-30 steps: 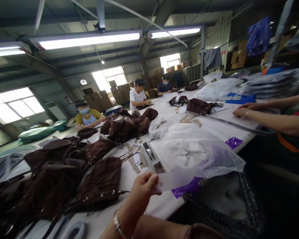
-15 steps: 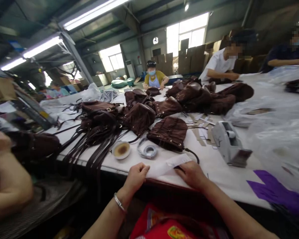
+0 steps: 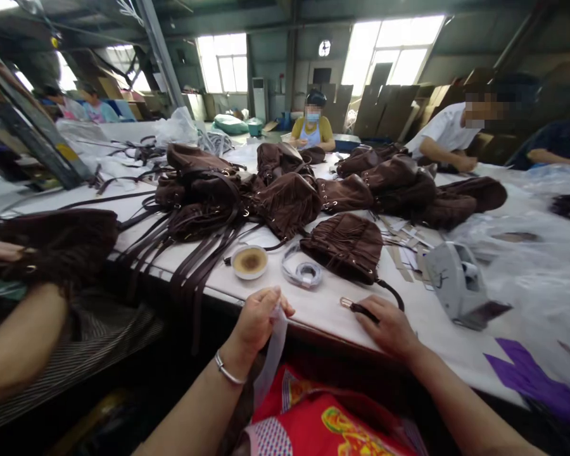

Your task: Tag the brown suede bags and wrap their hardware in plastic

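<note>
Head view: Thin, cloudy strip (image 3: 272,354) hangs down, six o'clock from left hand (image 3: 259,313), past counter (image 3: 313,315) edge. Dark strap (image 3: 361,308) lies on counter, shiny buckle (image 3: 346,302) at end, poking out ten o'clock from right hand (image 3: 387,323). Wrinkly brown bag (image 3: 344,247) at eleven o'clock from right hand. Half second ago, both hands held strip stretched between them; now just left hand has it. Left fingers closed tight, pinching strip. Right fingers curled, nearly closed, holding strap. White bowl (image 3: 249,261) at twelve o'clock from left hand.
</note>
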A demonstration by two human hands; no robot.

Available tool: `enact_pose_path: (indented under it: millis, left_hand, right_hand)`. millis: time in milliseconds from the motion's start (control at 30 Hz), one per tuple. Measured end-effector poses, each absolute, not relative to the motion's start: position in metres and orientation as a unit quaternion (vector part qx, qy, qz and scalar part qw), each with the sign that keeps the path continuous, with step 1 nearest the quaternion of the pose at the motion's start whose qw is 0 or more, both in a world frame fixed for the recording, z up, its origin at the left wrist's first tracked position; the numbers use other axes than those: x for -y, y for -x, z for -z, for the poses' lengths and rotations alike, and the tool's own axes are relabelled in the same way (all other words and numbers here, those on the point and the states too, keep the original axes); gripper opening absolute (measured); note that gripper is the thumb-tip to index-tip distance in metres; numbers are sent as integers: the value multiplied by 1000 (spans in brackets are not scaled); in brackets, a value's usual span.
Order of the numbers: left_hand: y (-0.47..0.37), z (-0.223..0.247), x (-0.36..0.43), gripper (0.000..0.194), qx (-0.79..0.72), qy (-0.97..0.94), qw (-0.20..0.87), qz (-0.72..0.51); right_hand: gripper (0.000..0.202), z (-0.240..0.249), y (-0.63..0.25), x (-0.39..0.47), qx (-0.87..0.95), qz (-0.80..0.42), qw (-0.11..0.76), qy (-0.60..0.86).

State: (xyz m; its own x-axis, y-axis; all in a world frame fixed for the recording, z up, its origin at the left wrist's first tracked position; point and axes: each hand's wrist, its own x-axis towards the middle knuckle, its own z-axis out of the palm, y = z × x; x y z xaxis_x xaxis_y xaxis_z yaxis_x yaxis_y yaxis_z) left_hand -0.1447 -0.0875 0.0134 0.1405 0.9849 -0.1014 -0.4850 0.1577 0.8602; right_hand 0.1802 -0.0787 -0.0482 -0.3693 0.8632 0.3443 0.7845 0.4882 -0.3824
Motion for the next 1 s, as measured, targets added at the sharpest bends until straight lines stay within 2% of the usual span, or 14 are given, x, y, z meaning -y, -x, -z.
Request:
enact_pose_path:
  millis: [100, 167, 300, 400, 567, 700, 833, 1000]
  left_hand:
    - [138, 1, 88, 54, -382, -373, 671, -514]
    - [136, 4, 87, 57, -410, -421, 645, -488]
    - [137, -3, 88, 41, -464, -503, 588, -431]
    - [132, -11, 92, 42, -450, -529, 591, -409]
    - [115, -2, 96, 27, -474, -524, 566, -423]
    - [104, 11, 95, 51, -499, -562, 519, -408]
    - [95, 10, 94, 22, -518, -626, 466, -351]
    - [79, 3, 93, 14, -520, -691, 385, -321]
  right_hand:
    - [23, 51, -178, 79, 820, -67, 244, 514]
    - [25, 51, -176, 79, 818, -63, 240, 520]
    - [25, 49, -173, 80, 818, -61, 237, 521]
    - [25, 46, -173, 82, 817, -61, 240, 520]
    - [24, 46, -175, 84, 819, -73, 244, 515]
    - [24, 36, -176, 90, 816, -122, 270, 497]
    - [25, 10, -175, 99, 810, -205, 300, 460]
    - [27, -19, -176, 108, 825, -254, 285, 417]
